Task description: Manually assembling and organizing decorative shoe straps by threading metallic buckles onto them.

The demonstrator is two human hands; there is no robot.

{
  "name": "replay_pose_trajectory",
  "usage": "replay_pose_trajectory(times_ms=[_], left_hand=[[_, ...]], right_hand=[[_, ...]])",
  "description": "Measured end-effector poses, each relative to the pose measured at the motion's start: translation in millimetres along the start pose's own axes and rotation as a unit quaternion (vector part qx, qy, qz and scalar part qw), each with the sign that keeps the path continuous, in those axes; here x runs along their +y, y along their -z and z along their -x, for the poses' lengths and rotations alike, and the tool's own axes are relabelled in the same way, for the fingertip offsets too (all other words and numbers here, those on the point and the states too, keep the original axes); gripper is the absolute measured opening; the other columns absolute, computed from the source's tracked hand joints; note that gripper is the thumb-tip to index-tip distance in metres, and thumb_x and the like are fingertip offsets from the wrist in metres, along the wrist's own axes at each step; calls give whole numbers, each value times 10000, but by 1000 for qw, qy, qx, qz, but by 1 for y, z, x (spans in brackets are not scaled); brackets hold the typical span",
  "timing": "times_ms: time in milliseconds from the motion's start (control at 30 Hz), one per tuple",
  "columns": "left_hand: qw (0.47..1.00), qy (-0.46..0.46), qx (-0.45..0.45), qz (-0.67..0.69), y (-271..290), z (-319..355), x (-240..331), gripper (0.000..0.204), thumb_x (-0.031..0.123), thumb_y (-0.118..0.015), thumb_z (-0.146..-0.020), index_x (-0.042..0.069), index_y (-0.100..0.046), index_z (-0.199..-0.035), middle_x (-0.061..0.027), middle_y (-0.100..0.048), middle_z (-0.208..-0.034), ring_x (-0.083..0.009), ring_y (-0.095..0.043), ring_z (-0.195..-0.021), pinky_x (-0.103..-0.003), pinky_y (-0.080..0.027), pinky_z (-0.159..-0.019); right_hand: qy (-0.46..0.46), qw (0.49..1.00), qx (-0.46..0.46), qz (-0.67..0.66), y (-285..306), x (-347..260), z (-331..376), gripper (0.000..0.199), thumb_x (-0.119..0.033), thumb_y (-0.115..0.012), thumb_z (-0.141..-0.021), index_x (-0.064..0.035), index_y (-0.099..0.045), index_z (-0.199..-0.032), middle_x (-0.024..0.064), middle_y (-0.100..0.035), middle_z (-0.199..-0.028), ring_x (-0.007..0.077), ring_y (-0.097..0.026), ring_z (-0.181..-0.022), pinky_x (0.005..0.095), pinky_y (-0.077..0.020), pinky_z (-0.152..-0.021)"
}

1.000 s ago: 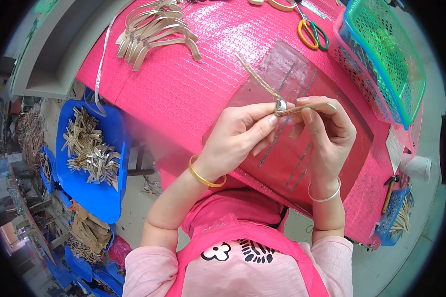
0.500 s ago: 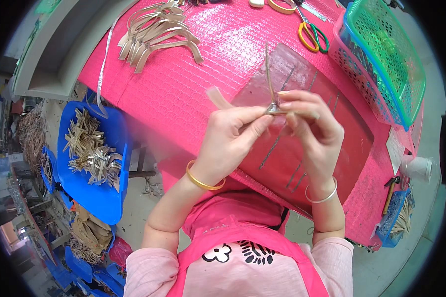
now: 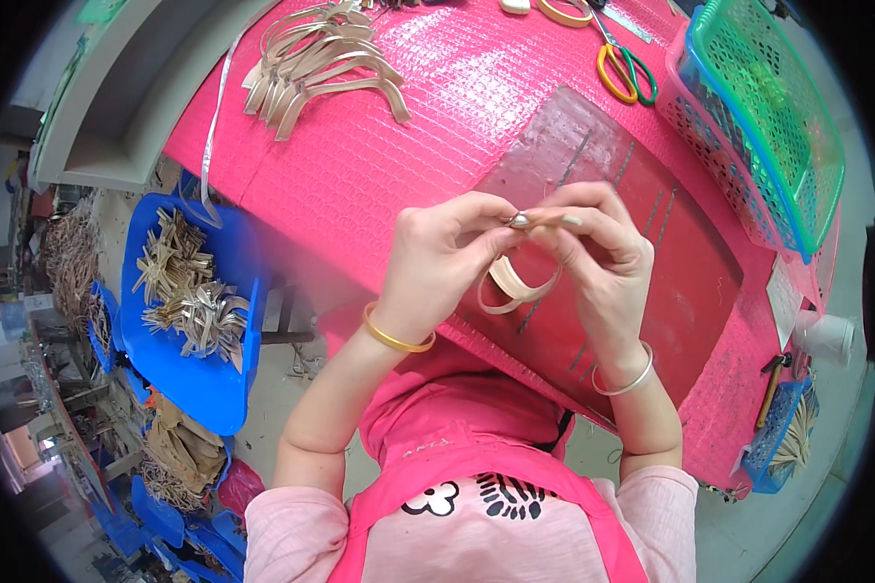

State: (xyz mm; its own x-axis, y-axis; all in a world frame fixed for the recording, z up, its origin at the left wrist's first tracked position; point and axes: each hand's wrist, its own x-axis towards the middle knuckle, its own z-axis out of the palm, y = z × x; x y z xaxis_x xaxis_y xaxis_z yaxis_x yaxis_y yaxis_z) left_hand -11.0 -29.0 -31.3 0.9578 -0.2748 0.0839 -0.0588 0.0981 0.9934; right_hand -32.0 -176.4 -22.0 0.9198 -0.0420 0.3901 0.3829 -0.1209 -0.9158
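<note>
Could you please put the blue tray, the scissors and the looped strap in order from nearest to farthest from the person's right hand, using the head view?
From the right hand:
1. Looped strap: immediately at its left.
2. Scissors: beyond it, toward the picture's top.
3. Blue tray: far left, beside the table.

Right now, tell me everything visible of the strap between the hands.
The beige strap is a narrow, smooth, leather-like band, curved into a loop below the left hand and right hand, seen against the red mat. Both hands pinch it near a shiny silver-coloured piece at the loop's top. Their grip hides its ends.
</note>
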Motion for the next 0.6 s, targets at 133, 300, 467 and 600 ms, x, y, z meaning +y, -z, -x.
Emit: replay_pose_trajectory(times_ms=[133,300,467,600], left_hand=[[989,-58,55,-125,-9,4,1,102,-15,-598,-719,-22,-587,-821,-99,-631,-702,-140,-628,-645,-227,-479,-534],[980,-81,100,-152,-12,4,-1,86,-8,-605,-704,-11,-576,-784,-98,-621,-679,-159,-629,-624,-238,-481,-533],[960,-134,103,-225,-15,8,2,94,-8,-595,-702,9,-564,-789,-107,-592,-667,-201,-601,-565,-280,-453,-489],[932,-194,106,-288,-11,10,-4,109,-3,-595,-697,22,-563,-798,-112,-574,-661,-226,-581,-557,-306,-438,-478]], right_hand=[[-285,933,49,-214,0,-11,-2,123,-98,-555,-809,4,-613,-847,-36,-428,-558,21,-333,-452,169,-250,-401],[-413,823,-15,-390,-1,-19,4,185,-158,-557,-820,-98,-470,-668,-80,-354,-489,9,-264,-401,171,-171,-379],[-393,840,-31,-373,-3,-5,3,210,-174,-535,-833,-110,-441,-657,-75,-329,-493,10,-234,-391,175,-169,-371],[-349,881,30,-319,-13,-4,8,203,-192,-543,-828,-99,-442,-678,-74,-318,-512,12,-210,-388,190,-165,-369]])
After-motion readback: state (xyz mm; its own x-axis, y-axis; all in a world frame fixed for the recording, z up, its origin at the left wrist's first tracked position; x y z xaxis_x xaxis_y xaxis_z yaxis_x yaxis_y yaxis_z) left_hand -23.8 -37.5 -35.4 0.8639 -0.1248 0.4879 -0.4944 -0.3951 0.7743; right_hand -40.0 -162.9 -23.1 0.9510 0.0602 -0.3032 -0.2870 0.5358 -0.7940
